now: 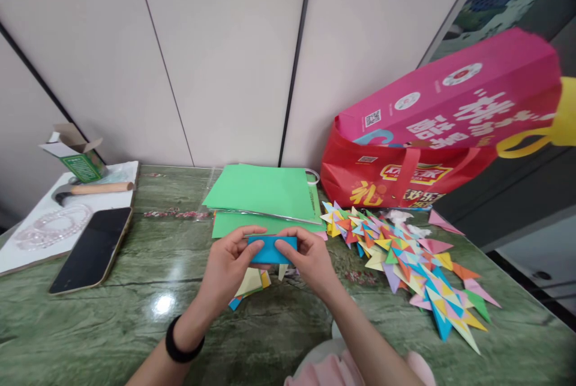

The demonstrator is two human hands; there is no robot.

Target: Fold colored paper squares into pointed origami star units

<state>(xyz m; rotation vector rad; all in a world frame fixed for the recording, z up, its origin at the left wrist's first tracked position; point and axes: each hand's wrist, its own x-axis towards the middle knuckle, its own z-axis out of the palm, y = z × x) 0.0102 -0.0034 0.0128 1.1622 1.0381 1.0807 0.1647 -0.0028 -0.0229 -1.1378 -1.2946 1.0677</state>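
A small blue piece of folded paper [272, 250] is held level above the table between both hands. My left hand [231, 260] pinches its left end, thumb on the near face and fingers behind. At the right end my right hand [310, 257] grips it the same way. Below the hands lie several small paper pieces [251, 283] in cream, yellow and blue, partly hidden by my left hand. Just beyond the hands is a stack of green paper sheets [265, 191] in a clear wrapper.
Many folded coloured paper triangles [405, 254] are heaped at the right, before a red bag [360, 176] with a pink bag [450, 92] leaning on it. At the left are a phone [92, 251], a hammer [96, 189], a bead string [54, 227] and a small green box [81, 161].
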